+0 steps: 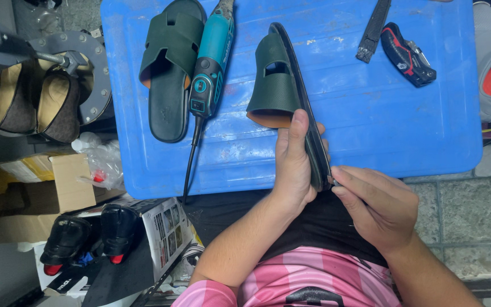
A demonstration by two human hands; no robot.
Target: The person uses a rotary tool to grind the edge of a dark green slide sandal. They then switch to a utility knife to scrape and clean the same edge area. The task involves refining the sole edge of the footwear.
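A dark green slide sandal point(282, 85) stands on its edge over the blue plastic board point(370, 113). My left hand point(294, 165) grips it at the heel end, thumb along the insole. My right hand point(373, 204) pinches the heel edge of the sole with thumb and fingers; whether it holds a small tool I cannot tell. The matching green sandal point(169, 68) lies flat at the board's left. Next to it lies a teal and black corded rotary tool point(210, 62).
A black brush point(373, 31) and a red and black utility knife point(407, 54) lie at the board's upper right. Brown shoes point(35, 102) sit on a metal stand at left. Below them are cardboard boxes point(46, 187) and black shoes point(86, 233).
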